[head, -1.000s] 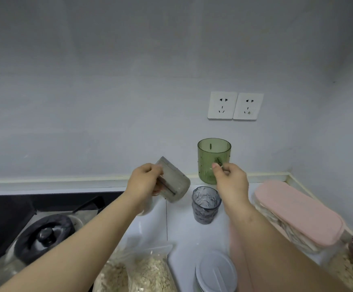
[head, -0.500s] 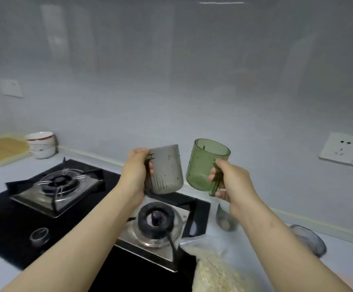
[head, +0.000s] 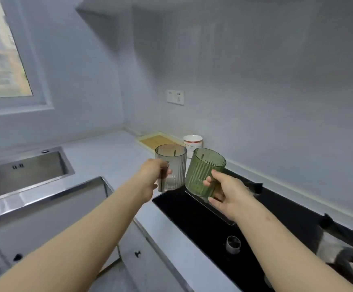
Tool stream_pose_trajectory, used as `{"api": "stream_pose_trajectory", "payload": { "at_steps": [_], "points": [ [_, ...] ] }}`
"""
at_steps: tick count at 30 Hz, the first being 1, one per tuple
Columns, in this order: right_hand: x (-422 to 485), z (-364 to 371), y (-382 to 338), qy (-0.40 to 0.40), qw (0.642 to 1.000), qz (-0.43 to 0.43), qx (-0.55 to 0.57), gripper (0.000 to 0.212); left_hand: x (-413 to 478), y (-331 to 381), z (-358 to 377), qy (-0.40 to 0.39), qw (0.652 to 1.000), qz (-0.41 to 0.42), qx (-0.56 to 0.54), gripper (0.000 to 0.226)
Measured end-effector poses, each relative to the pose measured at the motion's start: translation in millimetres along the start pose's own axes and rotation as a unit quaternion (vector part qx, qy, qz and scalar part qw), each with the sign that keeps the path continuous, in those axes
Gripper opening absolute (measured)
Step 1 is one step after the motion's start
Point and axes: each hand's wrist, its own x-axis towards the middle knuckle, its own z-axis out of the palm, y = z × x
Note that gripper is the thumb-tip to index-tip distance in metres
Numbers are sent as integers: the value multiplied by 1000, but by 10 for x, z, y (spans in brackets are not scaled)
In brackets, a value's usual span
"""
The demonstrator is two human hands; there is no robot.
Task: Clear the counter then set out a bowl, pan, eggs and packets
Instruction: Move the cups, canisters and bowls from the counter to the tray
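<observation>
The surface (head: 112,159) bends in an L. Its left run holds a steel sink (head: 28,175), and its right run holds a black hob (head: 192,209) set close to the front edge. Between sink and hob lies a broad bare stretch that reaches to the far corner, where a tray (head: 156,141) lies against the wall. The bowl (head: 193,142), white with a red rim, stands just right of the tray at the wall, well beyond the hob's far end. A knob (head: 233,245) sits on the hob's near part and a burner (head: 350,262) at the right edge of view.

Both arms reach forward, with the hands held in the air over the hob's far left corner. The left hand (head: 150,178) has its grip clamped on the grey cup (head: 172,165), fingers wrapped round the cup's lower left side; the cup stands upright. The right hand (head: 228,194) has its grip clamped on the green cup (head: 205,171), thumb and fingers curled at its lower right side; this cup tilts a little, its rim leaning right. The two cups hang just beside each other, closest at their bases; whether they touch cannot be told. Neither cup rests on anything.
</observation>
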Motion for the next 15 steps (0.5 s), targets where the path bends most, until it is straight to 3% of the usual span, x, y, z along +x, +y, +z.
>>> {"api": "stream_pose_trajectory", "payload": {
  "at_steps": [7,15],
  "points": [
    [895,1121,45,-29,999,-16,-6,26,965,-76,-958,4,1000,-13,-21,23],
    [2415,2030,-221,-28,999,-13,-39,25,2656,80,-1337,29,998,-20,-42,15]
  ]
}}
